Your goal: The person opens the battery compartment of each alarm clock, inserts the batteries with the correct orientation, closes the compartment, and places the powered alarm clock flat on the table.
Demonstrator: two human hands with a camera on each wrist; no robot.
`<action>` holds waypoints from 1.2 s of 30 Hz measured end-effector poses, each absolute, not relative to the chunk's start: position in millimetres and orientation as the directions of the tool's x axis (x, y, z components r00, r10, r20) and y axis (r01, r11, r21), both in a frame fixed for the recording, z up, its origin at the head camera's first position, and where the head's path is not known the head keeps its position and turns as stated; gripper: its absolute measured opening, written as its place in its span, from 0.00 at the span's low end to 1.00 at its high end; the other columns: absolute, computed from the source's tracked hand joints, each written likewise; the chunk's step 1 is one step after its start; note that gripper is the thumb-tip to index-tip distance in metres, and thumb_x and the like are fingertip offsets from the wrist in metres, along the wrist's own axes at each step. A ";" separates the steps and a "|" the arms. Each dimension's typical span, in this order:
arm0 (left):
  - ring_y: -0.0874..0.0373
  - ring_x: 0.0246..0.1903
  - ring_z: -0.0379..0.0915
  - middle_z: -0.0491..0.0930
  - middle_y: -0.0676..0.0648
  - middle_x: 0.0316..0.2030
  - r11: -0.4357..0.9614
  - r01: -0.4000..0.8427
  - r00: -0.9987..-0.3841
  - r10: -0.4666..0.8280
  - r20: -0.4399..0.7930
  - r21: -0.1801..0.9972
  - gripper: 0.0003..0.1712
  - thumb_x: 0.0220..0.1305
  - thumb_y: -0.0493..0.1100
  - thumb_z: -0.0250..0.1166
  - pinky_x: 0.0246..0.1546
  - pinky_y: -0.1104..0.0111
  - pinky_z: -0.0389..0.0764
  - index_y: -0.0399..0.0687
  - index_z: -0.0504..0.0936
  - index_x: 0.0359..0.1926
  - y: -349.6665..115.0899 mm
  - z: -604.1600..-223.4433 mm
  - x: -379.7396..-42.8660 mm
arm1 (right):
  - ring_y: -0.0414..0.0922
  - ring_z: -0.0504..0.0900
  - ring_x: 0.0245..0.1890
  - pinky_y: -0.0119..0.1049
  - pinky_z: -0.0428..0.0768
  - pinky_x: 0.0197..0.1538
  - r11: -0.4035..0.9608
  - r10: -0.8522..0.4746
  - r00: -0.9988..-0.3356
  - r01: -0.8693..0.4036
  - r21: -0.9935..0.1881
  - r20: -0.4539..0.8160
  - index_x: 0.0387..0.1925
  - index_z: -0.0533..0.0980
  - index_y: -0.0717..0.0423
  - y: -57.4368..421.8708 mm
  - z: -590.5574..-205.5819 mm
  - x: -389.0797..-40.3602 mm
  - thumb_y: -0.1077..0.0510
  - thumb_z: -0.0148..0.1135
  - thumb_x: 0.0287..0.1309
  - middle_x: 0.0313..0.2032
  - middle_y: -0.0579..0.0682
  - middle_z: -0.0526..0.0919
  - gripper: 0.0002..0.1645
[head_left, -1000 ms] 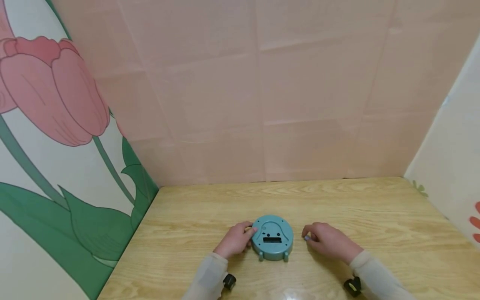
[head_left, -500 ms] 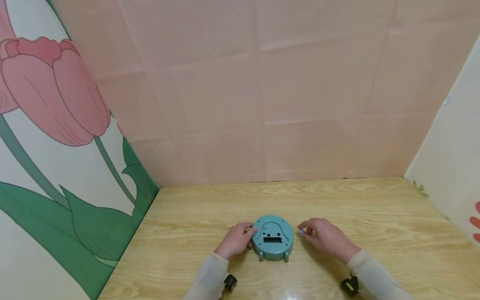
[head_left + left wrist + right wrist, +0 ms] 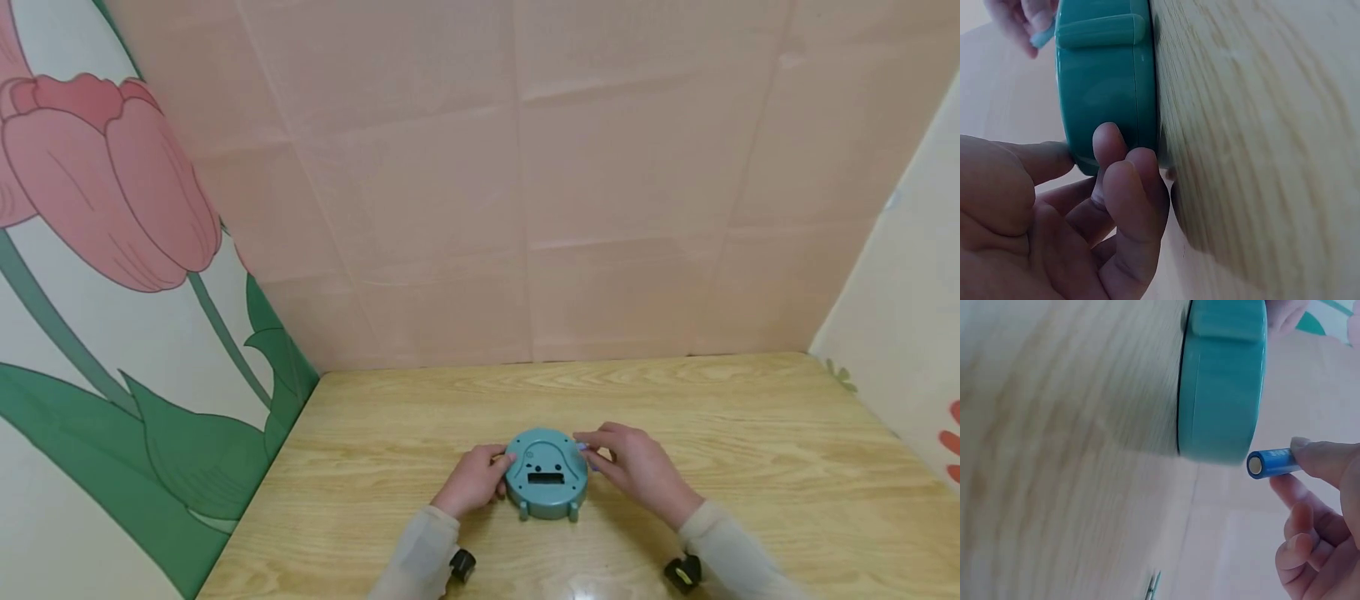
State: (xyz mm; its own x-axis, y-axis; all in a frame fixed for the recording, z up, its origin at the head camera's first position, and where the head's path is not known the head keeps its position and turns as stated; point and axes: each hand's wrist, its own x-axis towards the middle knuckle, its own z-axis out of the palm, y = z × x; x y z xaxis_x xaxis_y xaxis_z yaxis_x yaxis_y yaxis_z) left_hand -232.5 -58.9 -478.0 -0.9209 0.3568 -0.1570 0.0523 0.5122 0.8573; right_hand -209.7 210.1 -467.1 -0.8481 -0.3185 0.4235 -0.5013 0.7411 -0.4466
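A round teal clock [image 3: 546, 500] lies on the wooden table with its back up, showing a dark, narrow battery slot [image 3: 546, 478]. Two stubby feet stick out on its near side. My left hand [image 3: 472, 482] grips the clock's left edge, thumb over the back and fingers curled at the side, as the left wrist view [image 3: 1085, 212] shows. Between thumb and forefinger, my right hand [image 3: 637, 467] pinches a blue battery [image 3: 1274, 462]. In the right wrist view one flat metal end of it faces the camera, close beside the clock's rim.
The wooden table [image 3: 375, 417] reaches back to a pink, creased sheet [image 3: 420, 208]. A tulip-painted wall [image 3: 112, 167] stands at the left and a pale wall [image 3: 900, 292] at the right. Black wrist cameras [image 3: 462, 565] sit under both forearms.
My right hand has moved left and slightly away from me, carrying the battery up to the clock's right edge. My left hand and the clock have stayed nearly still.
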 end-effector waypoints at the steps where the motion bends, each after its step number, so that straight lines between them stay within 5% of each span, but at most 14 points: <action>1: 0.59 0.14 0.65 0.77 0.45 0.19 0.512 0.053 -0.921 0.357 -0.156 0.858 0.24 0.78 0.50 0.53 0.13 0.69 0.69 0.43 0.75 0.66 -58.8 -478.1 -232.7 | 0.28 0.66 0.21 0.26 0.70 0.22 0.732 -0.319 -0.842 -0.510 -0.451 0.434 0.48 0.86 0.53 208.0 -467.1 -209.2 0.59 0.72 0.59 0.31 0.36 0.81 0.15; 15: 0.59 0.16 0.67 0.78 0.45 0.21 0.529 0.051 -0.917 0.361 -0.171 0.847 0.26 0.78 0.50 0.53 0.15 0.68 0.72 0.40 0.73 0.67 -57.7 -477.9 -233.8 | 0.27 0.69 0.23 0.24 0.73 0.25 0.671 -0.374 -0.797 -0.585 -0.455 0.473 0.48 0.86 0.52 181.6 -472.7 -204.1 0.57 0.73 0.58 0.32 0.39 0.82 0.15; 36: 0.60 0.16 0.67 0.78 0.47 0.22 0.554 0.035 -0.903 0.374 -0.211 0.832 0.26 0.77 0.51 0.54 0.14 0.69 0.73 0.41 0.74 0.67 -59.8 -479.1 -240.9 | 0.32 0.79 0.29 0.27 0.79 0.31 0.710 -0.481 -0.737 -0.646 -0.282 0.475 0.41 0.88 0.47 160.2 -473.3 -204.0 0.58 0.75 0.54 0.34 0.40 0.85 0.10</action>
State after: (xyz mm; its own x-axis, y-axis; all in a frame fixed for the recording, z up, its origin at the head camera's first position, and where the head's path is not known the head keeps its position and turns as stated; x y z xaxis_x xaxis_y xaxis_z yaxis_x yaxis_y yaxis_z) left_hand -240.9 -59.8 -479.1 -0.9032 0.3738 -0.2110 0.0347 0.5535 0.8321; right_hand -204.0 160.2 -473.3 -0.7366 -0.4810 0.4755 -0.6455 0.7098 -0.2819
